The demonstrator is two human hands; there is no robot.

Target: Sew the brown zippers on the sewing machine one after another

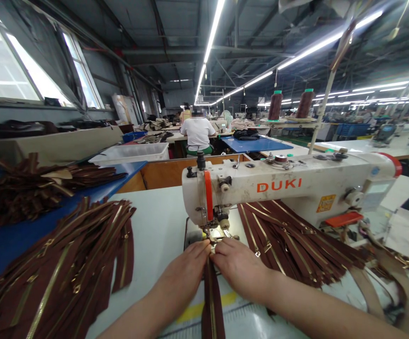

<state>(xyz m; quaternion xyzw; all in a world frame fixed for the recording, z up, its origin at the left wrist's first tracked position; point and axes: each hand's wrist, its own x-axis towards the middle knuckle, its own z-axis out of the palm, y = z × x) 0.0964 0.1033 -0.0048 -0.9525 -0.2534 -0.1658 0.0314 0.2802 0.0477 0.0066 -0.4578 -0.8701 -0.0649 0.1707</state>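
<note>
A brown zipper [212, 301] hangs from under both hands toward me over the front of the sewing machine bed. My left hand [193, 259] pinches its upper end from the left, fingertips close to the presser foot. From the right, my right hand [236, 263] is closed on the same end, its fingers beside the left ones. The white sewing machine [239, 183] stands over them, its lamp lighting the needle area. My fingers hide the zipper's top end.
Brown zippers with gold teeth [63, 263] lie piled at left, and more zippers [289, 240] spread under the machine arm. Brown strips [35, 183] cover a blue table. Thread cones [275, 106] stand behind. A person in a white shirt [197, 134] sits ahead.
</note>
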